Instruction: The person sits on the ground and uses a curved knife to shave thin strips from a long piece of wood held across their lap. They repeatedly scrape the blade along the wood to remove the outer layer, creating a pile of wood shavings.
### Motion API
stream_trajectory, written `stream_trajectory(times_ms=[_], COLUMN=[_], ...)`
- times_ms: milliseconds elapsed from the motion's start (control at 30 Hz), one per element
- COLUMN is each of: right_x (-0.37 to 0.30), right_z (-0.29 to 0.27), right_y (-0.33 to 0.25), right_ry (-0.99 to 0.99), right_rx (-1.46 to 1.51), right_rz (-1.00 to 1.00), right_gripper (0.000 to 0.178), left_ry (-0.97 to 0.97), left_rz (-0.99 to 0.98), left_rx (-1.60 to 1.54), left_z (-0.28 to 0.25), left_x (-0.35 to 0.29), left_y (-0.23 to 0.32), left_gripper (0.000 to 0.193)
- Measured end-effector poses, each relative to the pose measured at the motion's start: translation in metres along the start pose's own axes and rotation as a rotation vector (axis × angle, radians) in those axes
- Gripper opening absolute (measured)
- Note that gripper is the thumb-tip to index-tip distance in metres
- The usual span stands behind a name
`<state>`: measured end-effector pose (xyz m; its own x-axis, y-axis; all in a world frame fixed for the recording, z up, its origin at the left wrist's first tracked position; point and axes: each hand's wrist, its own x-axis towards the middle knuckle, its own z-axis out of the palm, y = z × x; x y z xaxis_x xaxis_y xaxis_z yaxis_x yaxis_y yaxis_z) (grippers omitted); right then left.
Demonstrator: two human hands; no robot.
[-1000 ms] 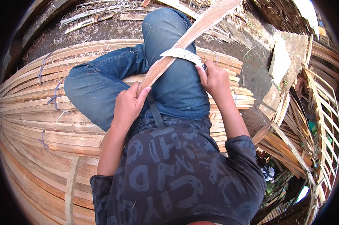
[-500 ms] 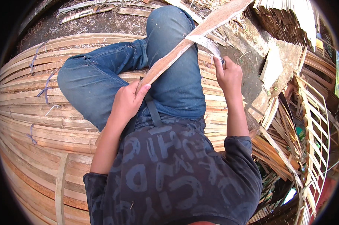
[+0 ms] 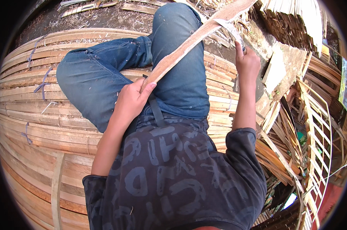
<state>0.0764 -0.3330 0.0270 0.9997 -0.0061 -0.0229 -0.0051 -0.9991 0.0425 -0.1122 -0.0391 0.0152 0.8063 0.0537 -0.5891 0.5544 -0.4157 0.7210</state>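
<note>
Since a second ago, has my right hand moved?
Yes: your right hand has moved right and forward, closer to the pale flat piece.

Gap between thigh (image 3: 187, 86) and right forearm (image 3: 245, 101); plank (image 3: 192, 41) crosses over thigh

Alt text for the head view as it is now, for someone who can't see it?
A seated person grips a long board in the left hand and holds a curved knife at the board's edge in the right hand. The board slants over the right leg; wooden strips lie beneath.
</note>
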Motion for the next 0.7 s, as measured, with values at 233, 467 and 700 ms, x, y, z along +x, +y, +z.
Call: stream_trajectory(times_ms=[233, 467, 700], right_x=[0.012, -0.068, -0.040], right_z=[-0.024, -0.007, 0.000], right_y=[0.051, -0.047, -0.036], right_ry=[0.023, -0.177, -0.017], right_rx=[0.141, 0.207, 0.006], right_rz=[0.152, -0.302, -0.449], right_gripper=[0.061, 0.057, 0.064], left_ry=[0.018, 0.012, -0.021], left_rz=[0.012, 0.028, 0.031], left_rx=[-0.004, 0.064, -0.065], left_z=[0.001, 0.002, 0.003], left_x=[-0.001, -0.001, 0.004], left_y=[-0.005, -0.001, -0.008], left_gripper=[0.050, 0.049, 0.050])
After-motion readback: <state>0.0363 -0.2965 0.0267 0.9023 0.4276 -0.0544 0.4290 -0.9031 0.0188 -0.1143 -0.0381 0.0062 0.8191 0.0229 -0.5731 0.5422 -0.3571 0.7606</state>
